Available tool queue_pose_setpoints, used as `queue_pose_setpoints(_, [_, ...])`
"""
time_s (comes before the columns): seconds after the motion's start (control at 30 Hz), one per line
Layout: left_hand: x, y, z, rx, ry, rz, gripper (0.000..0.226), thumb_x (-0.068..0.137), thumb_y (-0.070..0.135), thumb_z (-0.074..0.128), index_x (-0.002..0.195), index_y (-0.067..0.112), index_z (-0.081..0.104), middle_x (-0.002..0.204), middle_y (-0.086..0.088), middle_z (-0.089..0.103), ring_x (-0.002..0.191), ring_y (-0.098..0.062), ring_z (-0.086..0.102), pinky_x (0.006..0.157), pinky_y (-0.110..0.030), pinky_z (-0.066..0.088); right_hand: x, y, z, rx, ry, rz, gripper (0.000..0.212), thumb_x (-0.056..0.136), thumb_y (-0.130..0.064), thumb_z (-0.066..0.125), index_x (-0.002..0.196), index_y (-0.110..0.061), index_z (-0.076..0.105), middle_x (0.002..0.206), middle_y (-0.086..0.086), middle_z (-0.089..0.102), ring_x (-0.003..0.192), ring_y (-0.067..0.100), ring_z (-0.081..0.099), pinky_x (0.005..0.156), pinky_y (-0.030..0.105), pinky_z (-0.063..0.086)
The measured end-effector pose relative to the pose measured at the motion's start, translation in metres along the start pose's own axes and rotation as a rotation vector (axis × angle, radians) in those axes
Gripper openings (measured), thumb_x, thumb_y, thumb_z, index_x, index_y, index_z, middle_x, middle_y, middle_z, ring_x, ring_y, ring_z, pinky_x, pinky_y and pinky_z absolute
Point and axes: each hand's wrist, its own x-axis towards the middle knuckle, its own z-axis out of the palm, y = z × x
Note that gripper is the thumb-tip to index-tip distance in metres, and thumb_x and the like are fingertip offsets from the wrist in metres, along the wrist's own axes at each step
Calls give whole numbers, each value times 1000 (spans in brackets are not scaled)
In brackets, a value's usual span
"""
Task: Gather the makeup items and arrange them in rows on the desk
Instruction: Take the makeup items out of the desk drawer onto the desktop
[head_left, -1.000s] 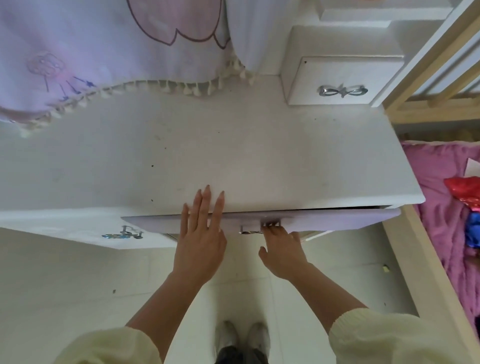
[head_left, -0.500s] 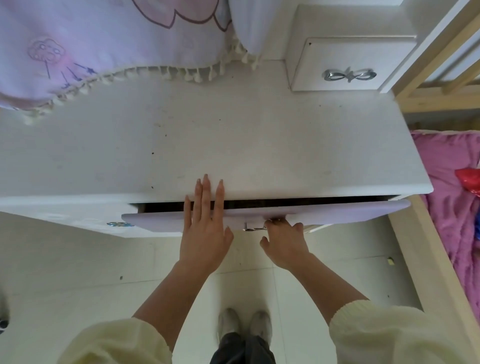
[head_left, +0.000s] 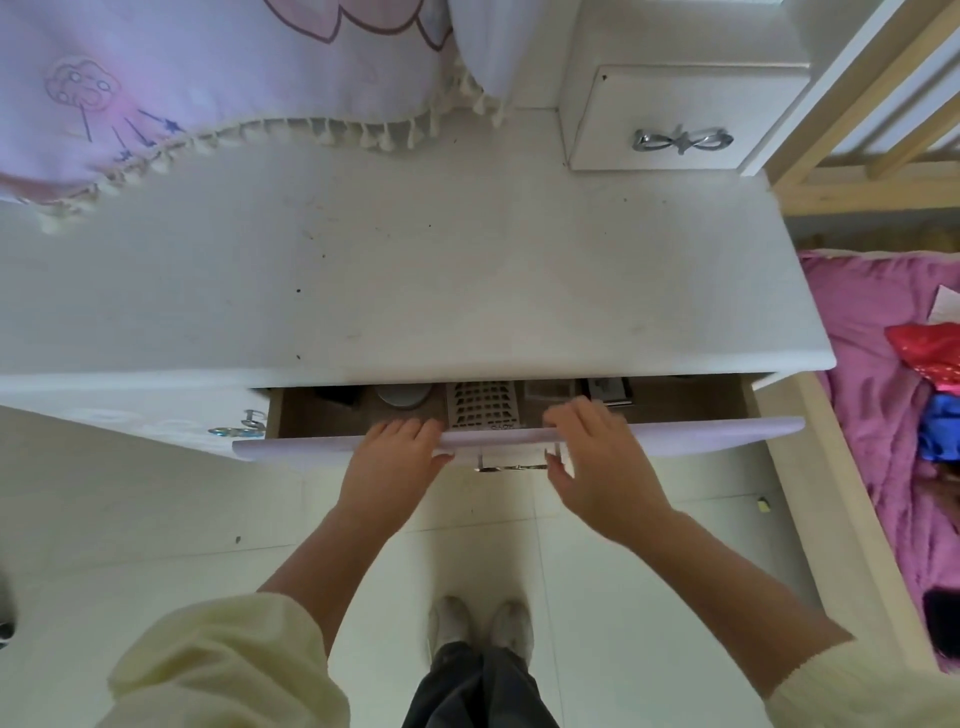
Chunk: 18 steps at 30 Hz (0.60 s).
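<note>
Lower centre of the frame, the drawer (head_left: 675, 439) stands partly open under the white surface (head_left: 415, 286), whose front edge hides most of its inside. The makeup items (head_left: 483, 415) lie there: a round compact (head_left: 402, 397), a patterned case (head_left: 483, 397) and a dark box (head_left: 340, 397). The left hand (head_left: 400, 457) and right hand (head_left: 592, 457) both curl over the lilac drawer front. A fringed cloth (head_left: 208, 78) hangs upper left, a small drawer box (head_left: 670, 124) sits upper right, and a pink bed (head_left: 872, 415) is at right.
</note>
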Motion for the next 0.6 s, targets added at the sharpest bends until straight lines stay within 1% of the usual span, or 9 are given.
queue_pose_setpoints(0.03, [6, 1, -8, -19, -61, -24, 27, 77, 35, 79, 80, 13, 64, 66, -2, 63, 56, -22, 60, 51, -25, 38, 4, 6, -3, -80, -61, 12, 41, 76, -22, 76, 112, -13, 57, 106, 3, 58, 96, 22, 57, 85, 35, 45])
queue_pose_setpoints(0.07, [10, 3, -15, -30, -143, -63, 27, 84, 38, 71, 82, 14, 61, 69, -2, 63, 60, -23, 60, 51, -25, 33, 8, 11, -6, -145, -155, 37, 46, 82, -32, 71, 122, -15, 53, 117, 2, 56, 110, 23, 54, 98, 38, 38])
queue_pose_setpoints(0.13, [18, 3, -22, 2, -333, -140, 30, 96, 46, 51, 95, 16, 57, 84, -2, 65, 75, -23, 60, 58, -28, 34, 12, 19, -7, -196, -357, 95, 46, 93, -44, 55, 131, -18, 47, 127, -2, 54, 120, 19, 49, 107, 35, 28])
queue_pose_setpoints(0.17, [21, 3, -25, 10, -381, -156, 32, 97, 47, 47, 98, 17, 57, 88, -1, 64, 77, -22, 58, 61, -28, 36, 13, 20, -8, -199, -400, 103, 40, 97, -44, 50, 128, -19, 47, 124, -2, 57, 115, 18, 52, 103, 32, 31])
queue_pose_setpoints(0.23, [24, 4, -27, -7, -408, -173, 30, 97, 46, 48, 99, 18, 59, 88, 0, 63, 74, -19, 53, 63, -27, 37, 14, 19, -10, -183, -391, 106, 28, 101, -39, 43, 116, -17, 52, 109, -1, 63, 93, 18, 55, 84, 26, 38])
queue_pose_setpoints(0.27, [23, 5, -27, -7, -420, -174, 29, 97, 46, 48, 99, 19, 59, 88, 0, 63, 73, -19, 52, 63, -27, 38, 15, 19, -10, -191, -378, 106, 26, 102, -38, 42, 111, -16, 52, 103, 0, 64, 83, 18, 52, 75, 26, 37])
queue_pose_setpoints(0.33, [19, 8, -26, -17, -448, -176, 28, 96, 45, 50, 101, 19, 59, 89, 0, 63, 76, -20, 55, 65, -27, 38, 15, 19, -10, -209, -401, 108, 26, 102, -37, 40, 106, -14, 52, 98, 2, 64, 76, 18, 49, 66, 26, 36])
queue_pose_setpoints(0.47, [1, 14, -29, -12, -497, -128, 28, 96, 45, 51, 105, 19, 59, 96, -1, 65, 87, -21, 61, 67, -27, 40, -1, 16, -13, -241, -518, 98, 24, 102, -36, 41, 105, -15, 53, 98, 3, 65, 82, 21, 60, 67, 28, 43])
queue_pose_setpoints(0.6, [-18, 23, -35, -6, -575, -93, 26, 96, 41, 52, 105, 18, 60, 97, -2, 65, 89, -22, 61, 68, -28, 40, -21, 9, -17, -263, -544, 70, 25, 99, -39, 45, 105, -17, 56, 100, 2, 66, 92, 23, 63, 67, 29, 38])
